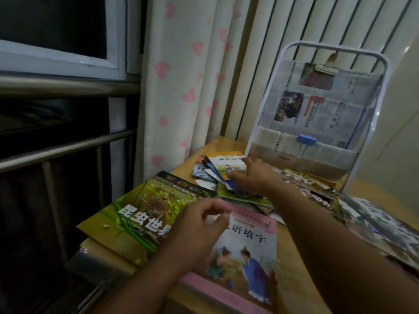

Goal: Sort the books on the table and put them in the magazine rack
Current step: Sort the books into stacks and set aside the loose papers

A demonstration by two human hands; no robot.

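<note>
A pink-bordered picture book (244, 252) lies nearest me on the wooden table (292, 257). My left hand (199, 227) hovers over its top left corner with fingers loosely curled, holding nothing. Left of it lies a green insect book (140, 214). My right hand (251, 175) reaches far forward, fingers spread flat on a fanned pile of small books (217, 168). Behind that pile stands the white-framed magazine rack (317, 109), with newspapers in its clear pockets.
More magazines (371, 220) are spread over the right side of the table, some overlapping. A curtain with pink hearts (181, 87) hangs behind the table's far left corner. A window with metal rails (63, 146) is at the left.
</note>
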